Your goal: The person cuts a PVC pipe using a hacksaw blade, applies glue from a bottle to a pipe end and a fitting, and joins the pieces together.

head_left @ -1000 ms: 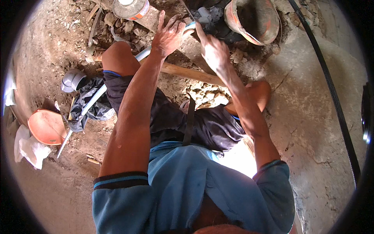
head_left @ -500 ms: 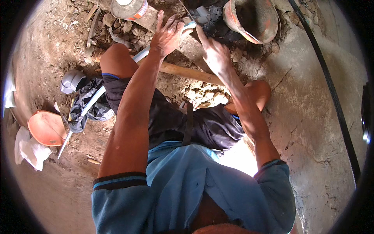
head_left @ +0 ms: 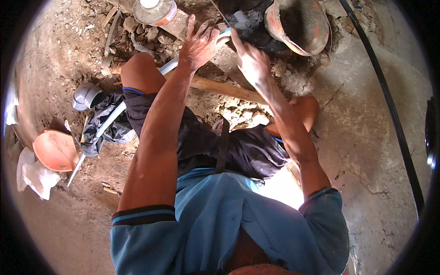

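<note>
A long white pipe (head_left: 110, 120) runs from the lower left, across my left knee and beneath my left hand (head_left: 201, 45). That hand presses on it near its far end, with the fingers partly spread over it. My right hand (head_left: 253, 62) is beside the pipe's end, its index finger stretched forward and the other fingers curled in. From its fingertip a thin, dark strip like a saw blade (head_left: 219, 12) slants up and away across the pipe end. My right palm and the grip itself are hidden from above.
A tin can (head_left: 155, 13) and a worn bucket (head_left: 316, 27) stand at the far side. A wooden handle (head_left: 229, 88) lies between my knees. To the left are a grey pipe fitting (head_left: 87, 96), black plastic bag (head_left: 117, 130) and orange bowl (head_left: 56, 149). A black strap (head_left: 385, 91) hangs right.
The view has shifted slightly, so the can, bucket and hands sit a little lower and to the right. Both hands stay at the pipe's end, with little change in their grip.
</note>
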